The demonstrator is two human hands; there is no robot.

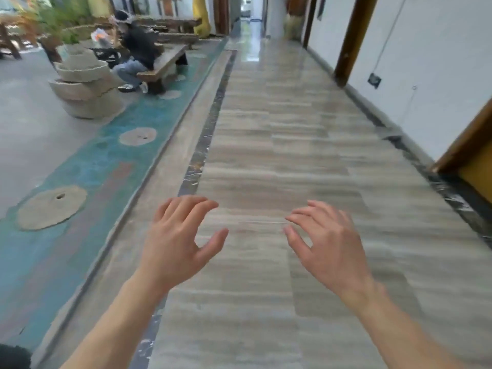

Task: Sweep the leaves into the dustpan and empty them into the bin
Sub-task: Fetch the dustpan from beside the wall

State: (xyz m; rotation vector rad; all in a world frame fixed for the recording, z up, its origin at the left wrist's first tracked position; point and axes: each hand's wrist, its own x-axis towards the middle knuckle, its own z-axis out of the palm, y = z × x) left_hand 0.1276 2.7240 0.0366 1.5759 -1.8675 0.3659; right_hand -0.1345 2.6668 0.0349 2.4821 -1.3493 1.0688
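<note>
My left hand [181,238] and my right hand [327,243] are both stretched out in front of me over a grey striped tile corridor floor [266,142]. The fingers of both hands are spread and loosely bent, and neither hand holds anything. No leaves, broom, dustpan or bin show in this view. The image is blurred.
A white wall [426,62] with brown door frames [351,41] runs along the right. On the left a teal painted strip [87,169] with round stone discs borders the corridor. A person [135,46] sits on a wooden bench [162,67] near stacked stone basins [85,83].
</note>
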